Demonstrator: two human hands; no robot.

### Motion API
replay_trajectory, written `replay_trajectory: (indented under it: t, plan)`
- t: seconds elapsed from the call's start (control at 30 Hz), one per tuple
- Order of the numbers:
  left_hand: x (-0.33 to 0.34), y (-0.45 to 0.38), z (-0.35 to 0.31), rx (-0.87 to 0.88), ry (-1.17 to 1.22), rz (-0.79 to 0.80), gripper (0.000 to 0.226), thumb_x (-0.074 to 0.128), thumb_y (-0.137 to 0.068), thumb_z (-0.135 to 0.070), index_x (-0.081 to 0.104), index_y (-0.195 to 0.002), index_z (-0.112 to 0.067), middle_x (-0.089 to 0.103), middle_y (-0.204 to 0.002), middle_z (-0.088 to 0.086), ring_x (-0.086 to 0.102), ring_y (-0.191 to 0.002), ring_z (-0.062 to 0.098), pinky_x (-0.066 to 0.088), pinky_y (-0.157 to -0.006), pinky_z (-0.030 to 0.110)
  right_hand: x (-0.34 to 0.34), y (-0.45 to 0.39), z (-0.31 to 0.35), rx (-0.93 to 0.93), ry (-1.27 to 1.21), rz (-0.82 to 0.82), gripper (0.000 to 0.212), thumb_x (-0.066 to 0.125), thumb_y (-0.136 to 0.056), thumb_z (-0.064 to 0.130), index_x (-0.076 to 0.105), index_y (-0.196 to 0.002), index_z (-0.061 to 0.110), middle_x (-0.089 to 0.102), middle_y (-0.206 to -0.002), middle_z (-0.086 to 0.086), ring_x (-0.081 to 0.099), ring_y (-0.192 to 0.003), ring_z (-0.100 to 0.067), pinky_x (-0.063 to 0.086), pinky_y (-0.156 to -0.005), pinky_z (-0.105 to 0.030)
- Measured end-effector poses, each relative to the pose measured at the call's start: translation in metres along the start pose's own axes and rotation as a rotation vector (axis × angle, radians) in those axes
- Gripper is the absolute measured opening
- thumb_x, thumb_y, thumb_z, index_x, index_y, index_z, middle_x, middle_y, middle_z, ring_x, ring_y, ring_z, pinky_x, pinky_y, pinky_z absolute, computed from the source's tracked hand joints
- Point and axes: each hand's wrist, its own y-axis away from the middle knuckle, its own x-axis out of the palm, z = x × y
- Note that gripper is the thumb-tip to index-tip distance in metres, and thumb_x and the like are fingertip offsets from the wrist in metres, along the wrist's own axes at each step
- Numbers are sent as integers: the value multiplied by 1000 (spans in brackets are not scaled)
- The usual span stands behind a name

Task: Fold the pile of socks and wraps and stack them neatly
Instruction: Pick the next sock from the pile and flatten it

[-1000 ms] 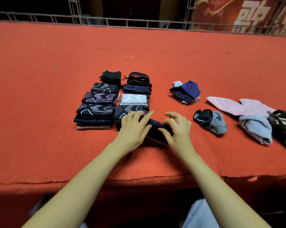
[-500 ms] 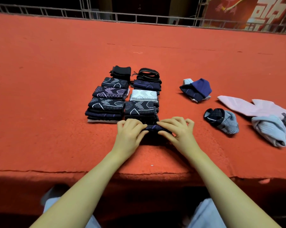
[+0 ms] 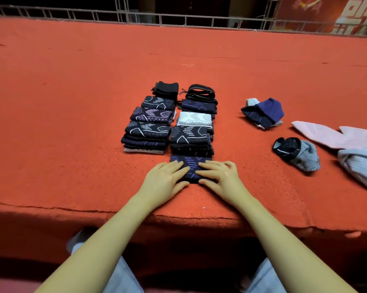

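A folded dark navy sock with purple line pattern (image 3: 190,169) lies flat on the red felt-covered desk (image 3: 72,123), near its front edge. The left hand (image 3: 164,181) and right hand (image 3: 219,178) rest on it side by side, fingers straight and pressing down, covering its near corners. Just beyond it stand two rows of folded dark patterned socks (image 3: 170,121). To the right lie loose unfolded socks (image 3: 296,154), well apart from the hands.

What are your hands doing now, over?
Left hand and right hand flat, fingers straight, pressing the folded navy sock. Sock lies against the near right stack. Loose socks wait at right; nothing in the way.
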Motion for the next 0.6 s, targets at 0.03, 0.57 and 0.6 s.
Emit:
replay_trajectory:
  t: [0.03,0.57,0.6]
  plan:
    - [-1,0,-2,-16,3,12,46,43,-84,-45,74,-103,-16,71,-107,7,69,-96,23,55,-81,38,-1,0,0,12,-12,21,44,45,-82,55,73,-105,30,64,-124,7,55,-117,-13,13,-87,-20]
    - [5,-89,-101,30,75,2,42,40,-79,-32,72,-97,-12,71,-100,6,67,-90,24,42,-78,32,-65,44,-60,257,147,-327,35,45,-85,29,68,-107,15,67,-107,0,48,-102,-11,19,-79,-23]
    - [8,-97,-110,36,98,21,43,39,-78,-32,72,-96,-12,71,-99,6,67,-88,24,47,-75,30,-72,47,-68,281,181,-356,36,45,-84,28,68,-108,14,66,-110,-2,47,-104,-13,20,-80,-24]
